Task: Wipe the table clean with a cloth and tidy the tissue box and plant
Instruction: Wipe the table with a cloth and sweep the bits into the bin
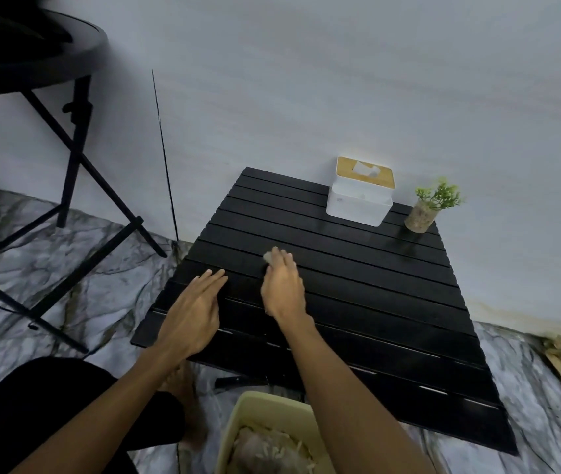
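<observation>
My right hand (282, 285), fingers curled over the cloth (268, 257), presses it on the table (374, 289); my left hand (193, 313) lies flat beside it, fingers straight. The tissue box (357, 203) and plant (426, 208) stand at the far right corner

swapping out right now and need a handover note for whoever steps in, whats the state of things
Left hand: open, resting flat on the table near its front left edge.
Right hand: holds a small cloth against the slats, mid-table.
Tissue box and plant: at the far right corner by the wall, side by side, not touching.
Done: wiping is under way; how much is already clean cannot be told.
Left: wipe the rest of the top, probably under the box and plant too, then tidy those two.
</observation>
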Demonstrator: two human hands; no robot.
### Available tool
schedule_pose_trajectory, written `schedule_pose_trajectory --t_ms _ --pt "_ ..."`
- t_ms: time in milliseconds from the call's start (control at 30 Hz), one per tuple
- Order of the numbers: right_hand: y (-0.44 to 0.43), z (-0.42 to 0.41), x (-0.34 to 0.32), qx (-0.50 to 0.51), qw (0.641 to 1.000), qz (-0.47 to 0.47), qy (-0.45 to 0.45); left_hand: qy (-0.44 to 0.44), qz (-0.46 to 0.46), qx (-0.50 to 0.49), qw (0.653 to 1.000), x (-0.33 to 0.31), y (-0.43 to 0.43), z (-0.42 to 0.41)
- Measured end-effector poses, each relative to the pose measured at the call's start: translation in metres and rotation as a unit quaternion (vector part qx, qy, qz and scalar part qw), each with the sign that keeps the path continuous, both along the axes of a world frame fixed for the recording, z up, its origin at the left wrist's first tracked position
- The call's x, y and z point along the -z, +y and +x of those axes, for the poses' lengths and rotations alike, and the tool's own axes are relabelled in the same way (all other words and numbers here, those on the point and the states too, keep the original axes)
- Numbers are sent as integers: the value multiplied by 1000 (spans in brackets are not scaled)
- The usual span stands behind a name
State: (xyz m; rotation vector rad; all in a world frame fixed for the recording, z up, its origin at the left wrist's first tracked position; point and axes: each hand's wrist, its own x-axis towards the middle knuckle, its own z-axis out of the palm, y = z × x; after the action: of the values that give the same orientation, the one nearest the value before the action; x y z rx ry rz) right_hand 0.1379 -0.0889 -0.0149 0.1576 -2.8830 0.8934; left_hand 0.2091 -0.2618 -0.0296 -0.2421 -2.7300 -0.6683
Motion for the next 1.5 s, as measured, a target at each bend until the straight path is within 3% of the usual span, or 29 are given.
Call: schedule_pose_trajectory --t_ms 133,200,233,300,367,433,500,633,700,867,1033,1233,1500 --pt "-19 -6 -5 -166 986 1 -22 -3 -11 -58 998 -2 -1 0" --pt "-1 -7 -10 -199 976 -61 -58 -8 -20 -60 998 -3 0 0" --pt "12 -7 -14 -164 972 -134 -98 -8 -21 -59 998 -3 0 0" --pt "46 -9 -16 -35 930 -321 -178 -10 -16 -57 998 -2 -1 -1" --pt "99 -18 -9 95 896 -405 -153 -9 -17 -57 998 -1 -2 -1" --pt "158 -24 -6 182 915 -350 -85 -8 -19 -57 998 0 -2 -1" --pt "214 -25 -2 276 941 -189 -49 -12 -17 -55 998 -1 -2 -1" --pt "270 -34 5 417 903 -100 6 -10 -23 -51 998 -1 -5 -1" --pt "255 -59 6 421 903 -84 23 -7 -31 -44 999 0 -7 1" --pt "134 -132 12 258 963 -73 28 -7 -33 -38 999 3 -9 3" --pt "-34 -131 2 21 996 -60 57 2 -21 -47 999 0 -7 3" --pt "-94 -89 -2 -305 950 -27 56 13 17 -49 999 -3 -6 4" --pt "-13 -4 -13 -377 923 -72 -25 55 74 -75 993 -12 -8 21"
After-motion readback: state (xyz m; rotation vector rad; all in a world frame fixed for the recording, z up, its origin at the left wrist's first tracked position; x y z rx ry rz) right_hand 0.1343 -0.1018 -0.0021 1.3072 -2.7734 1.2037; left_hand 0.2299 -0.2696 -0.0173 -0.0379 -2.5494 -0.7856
